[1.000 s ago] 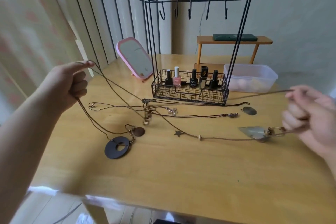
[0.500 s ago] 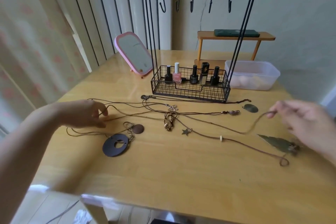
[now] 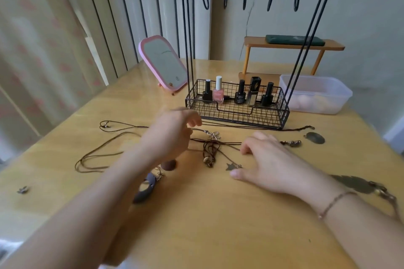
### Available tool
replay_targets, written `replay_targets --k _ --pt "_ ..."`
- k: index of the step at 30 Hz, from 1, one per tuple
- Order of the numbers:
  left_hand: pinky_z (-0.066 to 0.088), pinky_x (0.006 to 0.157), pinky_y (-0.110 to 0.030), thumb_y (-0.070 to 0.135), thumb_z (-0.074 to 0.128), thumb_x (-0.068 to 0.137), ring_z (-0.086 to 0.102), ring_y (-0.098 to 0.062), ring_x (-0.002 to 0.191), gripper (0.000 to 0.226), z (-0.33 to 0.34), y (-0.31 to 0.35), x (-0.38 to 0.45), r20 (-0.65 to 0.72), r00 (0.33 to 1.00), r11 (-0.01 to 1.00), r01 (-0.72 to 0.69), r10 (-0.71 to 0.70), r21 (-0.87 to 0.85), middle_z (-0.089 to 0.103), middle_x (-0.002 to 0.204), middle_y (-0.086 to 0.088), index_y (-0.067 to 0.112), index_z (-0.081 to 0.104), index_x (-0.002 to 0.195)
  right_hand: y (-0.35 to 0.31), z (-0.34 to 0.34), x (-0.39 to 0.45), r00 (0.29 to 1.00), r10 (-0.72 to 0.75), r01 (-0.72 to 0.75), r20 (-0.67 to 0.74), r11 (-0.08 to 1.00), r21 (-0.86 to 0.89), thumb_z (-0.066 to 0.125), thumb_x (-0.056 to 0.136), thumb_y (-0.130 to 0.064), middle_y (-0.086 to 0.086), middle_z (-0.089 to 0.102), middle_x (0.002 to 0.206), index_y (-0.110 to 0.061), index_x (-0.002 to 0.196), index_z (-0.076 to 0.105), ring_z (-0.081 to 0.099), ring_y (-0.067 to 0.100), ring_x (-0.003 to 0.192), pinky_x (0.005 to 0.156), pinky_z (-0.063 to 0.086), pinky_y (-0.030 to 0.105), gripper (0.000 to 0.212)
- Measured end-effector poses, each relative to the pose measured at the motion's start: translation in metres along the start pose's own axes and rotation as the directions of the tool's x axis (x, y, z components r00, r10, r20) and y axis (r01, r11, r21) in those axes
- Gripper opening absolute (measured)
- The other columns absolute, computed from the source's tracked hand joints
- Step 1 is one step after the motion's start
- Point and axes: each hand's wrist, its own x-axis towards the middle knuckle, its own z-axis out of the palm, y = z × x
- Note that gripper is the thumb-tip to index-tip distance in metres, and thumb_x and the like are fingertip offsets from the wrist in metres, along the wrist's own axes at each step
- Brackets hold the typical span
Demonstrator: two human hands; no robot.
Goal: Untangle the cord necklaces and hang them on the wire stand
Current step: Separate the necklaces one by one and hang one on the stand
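Cords [image 3: 211,148] tangle just before the stand [image 3: 237,107], mid-counter [image 3: 218,225]. Left hand [image 3: 170,135] pinches a cord; right hand [image 3: 269,159] rests flat, fingers loosely spread. Curtain [image 3: 43,50] left of the stand.

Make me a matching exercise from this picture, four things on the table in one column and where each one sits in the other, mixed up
Things:
1. pink nail polish
2. star charm
3. dark phone
4. pink mirror

Places:
A. on the small wooden shelf
B. left of the wire stand, leaning back
C. in the stand's basket
D. on the table by the right hand

Pairs: 1-C, 2-D, 3-A, 4-B
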Motion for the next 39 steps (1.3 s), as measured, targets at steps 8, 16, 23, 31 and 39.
replay_targets --k 8,16,23,31,39 --pt "0.039 0.072 -0.004 0.010 0.065 0.090 0.057 0.000 0.090 0.024 0.022 -0.013 -0.009 0.012 0.996 0.979 -0.088 0.091 -0.185 0.061 0.100 0.016 0.030 0.065 0.103 0.006 0.023 0.001 0.986 -0.028 0.014 -0.163 0.996 -0.084 0.050 0.104 -0.024 -0.015 0.043 0.083 -0.032 0.080 0.035 0.039 0.011 0.088 0.077 0.035 0.030 0.029" --pt "0.043 0.072 -0.026 0.076 0.063 0.072 0.048 -0.009 0.084 0.049 0.030 0.003 -0.018 0.085 0.989 0.992 -0.123 0.124 -0.013 0.050 0.084 0.016 0.031 0.048 0.084 0.014 0.004 -0.006 0.983 0.045 -0.027 -0.180 0.995 0.100 0.051 0.097 -0.048 -0.018 0.050 0.095 -0.031 0.097 0.044 0.052 0.004 0.088 0.072 0.046 0.027 0.018" --pt "0.047 0.075 -0.032 0.032 0.057 0.082 0.048 -0.012 0.082 0.011 0.030 -0.002 -0.018 0.097 0.971 0.975 -0.213 0.218 -0.061 0.053 0.081 0.010 0.024 0.061 0.088 0.012 0.011 -0.002 0.994 0.016 -0.026 -0.110 0.995 -0.093 0.046 0.103 -0.039 -0.012 0.045 0.101 -0.034 0.102 0.046 0.045 0.010 0.099 0.076 0.041 0.029 0.005" --pt "0.044 0.063 -0.021 0.004 0.046 0.103 0.053 -0.015 0.068 0.023 0.013 -0.003 -0.016 0.154 0.987 0.708 0.079 0.043 -0.702 0.058 0.073 -0.009 0.010 0.058 0.085 0.040 -0.004 -0.004 0.971 0.063 0.032 -0.230 0.922 0.386 0.043 0.104 -0.017 -0.005 0.057 0.065 -0.029 0.082 0.046 0.048 0.009 0.059 0.059 0.045 0.026 0.026" --pt "0.024 0.043 -0.014 0.013 0.031 0.109 0.024 -0.007 0.052 0.031 0.014 -0.001 -0.014 0.277 0.960 0.492 0.226 0.033 -0.841 0.036 0.059 0.008 0.012 0.054 0.087 0.038 -0.022 -0.013 0.944 0.055 0.160 -0.326 0.787 0.595 0.050 0.074 -0.068 -0.011 0.055 0.049 -0.035 0.083 0.068 0.040 0.010 0.045 0.050 0.033 0.022 0.038"
